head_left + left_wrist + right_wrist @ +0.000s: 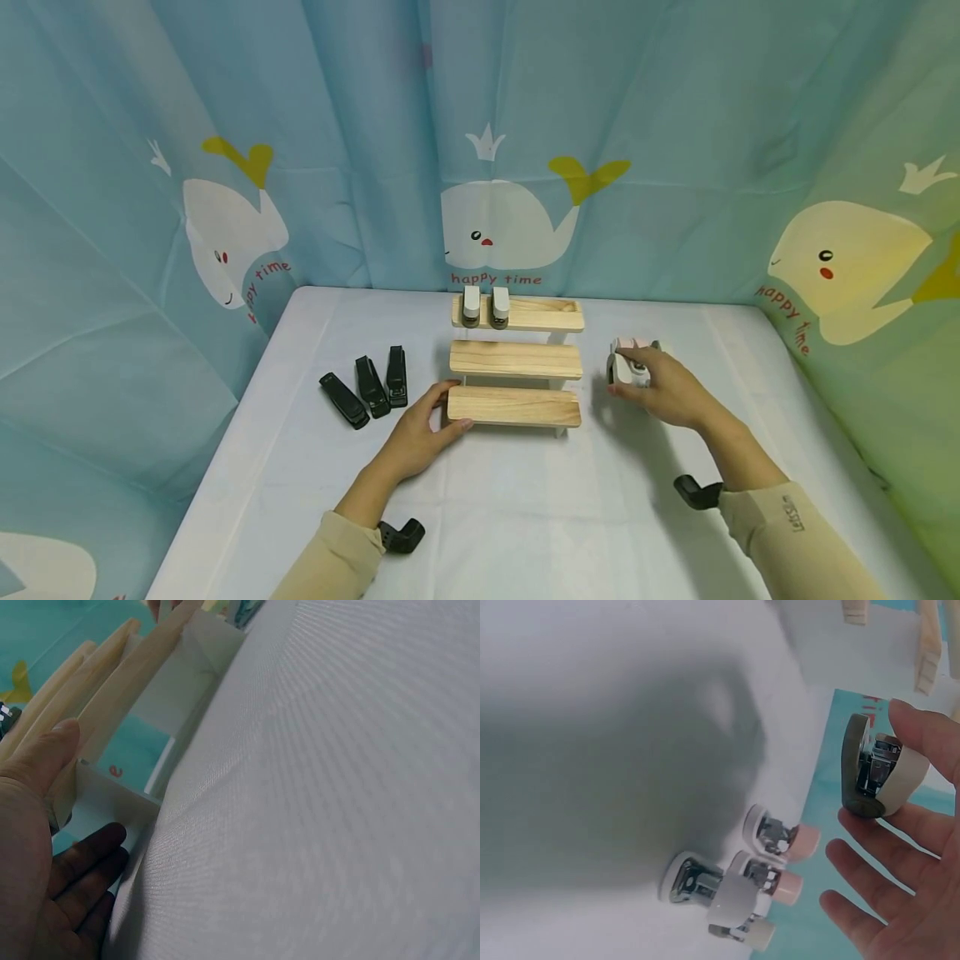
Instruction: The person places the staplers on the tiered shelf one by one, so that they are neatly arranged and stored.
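While right hand (663, 385) pinches device (883, 763), pink ones (787, 887) part-hidden, sleeves (802, 546) cut off

The stand (516, 360) shows smooth, grained wood. Right of it, the held stapler (907, 781) pairs smooth plastic with shiny metal; left, black staplers (372, 387) look glossy; behind, the cloth curtain (375, 108) is creased.

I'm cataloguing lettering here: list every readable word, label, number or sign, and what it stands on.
"happy time": blue curtain, below the middle whale.
"happy time": curtain, beside the left whale.
"happy time": curtain, beside the right whale.
"e", seemingly: curtain, left wrist view.
Too small to read: lettering on the right sleeve.
Cut off or blurred: red marks on the curtain, head view's bottom left and right wrist view.
No readable text: held stapler.
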`<state>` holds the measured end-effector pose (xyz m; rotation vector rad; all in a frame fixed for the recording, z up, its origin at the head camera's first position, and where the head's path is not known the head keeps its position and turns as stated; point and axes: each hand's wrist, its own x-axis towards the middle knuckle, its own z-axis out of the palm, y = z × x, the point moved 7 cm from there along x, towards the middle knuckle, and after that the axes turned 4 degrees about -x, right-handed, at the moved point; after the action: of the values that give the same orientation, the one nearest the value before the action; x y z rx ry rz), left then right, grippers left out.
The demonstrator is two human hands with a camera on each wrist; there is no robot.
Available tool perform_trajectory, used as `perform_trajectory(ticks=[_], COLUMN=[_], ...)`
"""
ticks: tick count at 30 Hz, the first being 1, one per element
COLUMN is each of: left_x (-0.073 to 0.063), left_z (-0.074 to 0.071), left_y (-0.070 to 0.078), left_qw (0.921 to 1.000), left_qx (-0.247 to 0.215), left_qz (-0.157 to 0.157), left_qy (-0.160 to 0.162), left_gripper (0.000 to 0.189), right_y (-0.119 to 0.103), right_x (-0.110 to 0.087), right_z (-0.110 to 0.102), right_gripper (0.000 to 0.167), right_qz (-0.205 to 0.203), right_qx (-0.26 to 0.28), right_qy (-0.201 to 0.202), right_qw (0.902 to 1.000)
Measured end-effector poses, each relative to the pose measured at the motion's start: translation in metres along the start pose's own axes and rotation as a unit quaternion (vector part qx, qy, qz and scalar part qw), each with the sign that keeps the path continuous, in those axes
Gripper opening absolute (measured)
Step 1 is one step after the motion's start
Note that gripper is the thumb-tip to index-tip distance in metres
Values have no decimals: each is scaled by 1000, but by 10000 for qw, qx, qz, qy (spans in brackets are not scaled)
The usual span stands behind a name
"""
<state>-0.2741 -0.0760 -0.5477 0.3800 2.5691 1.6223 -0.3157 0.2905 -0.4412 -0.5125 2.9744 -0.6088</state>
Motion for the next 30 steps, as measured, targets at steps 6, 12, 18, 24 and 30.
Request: perform_trajectory(ticks=[6,12,18,24,30], left_x=[0,0,0,0,-1], left_z=[0,0,0,0,0], left_y=[1,1,0,-1,-1], left_qw=[10000,10000,10000,10000,10000], left_qx=[-12,-26,-45,-35,-57], left_qz=[18,35,65,71,42], left_qy=[-3,7,34,36,38], left_gripper=[71,70,69,70,71], right_y=[-7,-15,-22,-32,-35], right_x=[1,3,6,9,13], right_z=[-4,-8,-13,-21,-25], right_gripper=[75,75,76,75,75], right_qz=[-64,-63,-34,-160,-160], right_qx=[-46,-85,83,242,356], right_qy=[86,140,144,243,313], right_qw=[9999,9998,9999,9993,9987])
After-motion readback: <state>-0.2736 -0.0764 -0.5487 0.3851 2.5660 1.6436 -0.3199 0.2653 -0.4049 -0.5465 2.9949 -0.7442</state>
